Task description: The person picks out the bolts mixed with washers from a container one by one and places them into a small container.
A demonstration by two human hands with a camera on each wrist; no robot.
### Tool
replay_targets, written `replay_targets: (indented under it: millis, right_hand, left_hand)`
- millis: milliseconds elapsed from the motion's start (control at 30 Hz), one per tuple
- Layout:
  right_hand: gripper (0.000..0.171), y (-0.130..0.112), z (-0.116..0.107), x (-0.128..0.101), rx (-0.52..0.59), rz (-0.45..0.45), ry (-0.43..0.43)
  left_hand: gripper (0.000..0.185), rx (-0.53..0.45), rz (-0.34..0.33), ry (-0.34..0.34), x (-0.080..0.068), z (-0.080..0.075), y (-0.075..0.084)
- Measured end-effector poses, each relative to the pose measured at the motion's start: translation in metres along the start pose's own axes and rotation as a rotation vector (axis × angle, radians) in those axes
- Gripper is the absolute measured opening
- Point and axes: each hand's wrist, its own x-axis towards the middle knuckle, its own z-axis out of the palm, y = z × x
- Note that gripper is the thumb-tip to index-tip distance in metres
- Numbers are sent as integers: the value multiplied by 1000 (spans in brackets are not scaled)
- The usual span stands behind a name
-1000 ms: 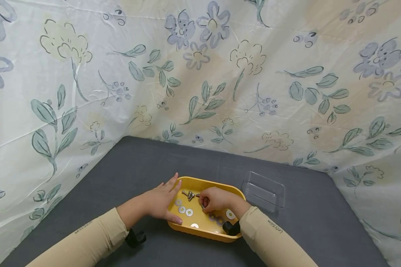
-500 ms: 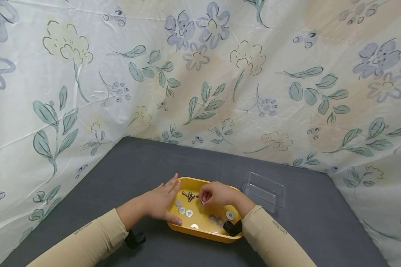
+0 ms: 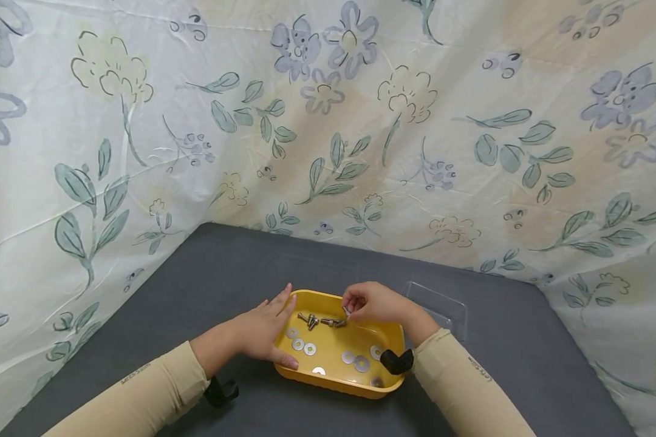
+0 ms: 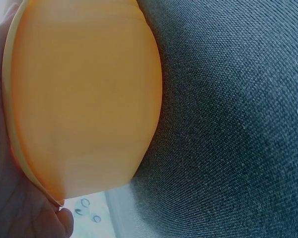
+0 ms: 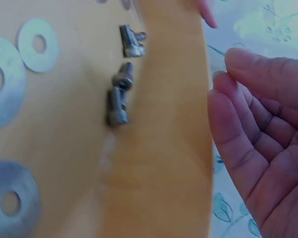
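Silver metal socket-head bolts lie inside the shallow yellow plastic tray with rounded corners, near its far wall. Two bolts form a short row, nearly end to end; in the right wrist view, their cylindrical heads are at the lower ends, shanks upward. In the head view, the row's long axis runs roughly left to right, along that wall. A tighter bolt cluster sits to its left, shanks set at differing angles. Flat silver ring-shaped washers lie on the tray floor nearer the person.

The right hand is just beside the row, at the far wall. Its fingers are loosely curled, thumb tip close against the fingertips (the right wrist view shows them bare). The left hand is spread, thumb and fingers extended along the tray's left end, palm against the rim. The tray rests on the dark grey cloth surface.
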Motion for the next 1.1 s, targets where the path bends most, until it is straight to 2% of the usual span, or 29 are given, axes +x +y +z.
replay_targets:
  millis: [633,933,1100]
  right_hand:
    - [16,-2,-40,-27,28,29,103]
    - [19,5,-59,-42,25,81,184]
    - [23,12,-69,-48,14,75,207]
  left_hand:
    - [123,12,3,3,-2,0,1]
    - [124,12,-5,-1,-1,-1,2]
    - [124,13,-10,-2,-2,-2,3]
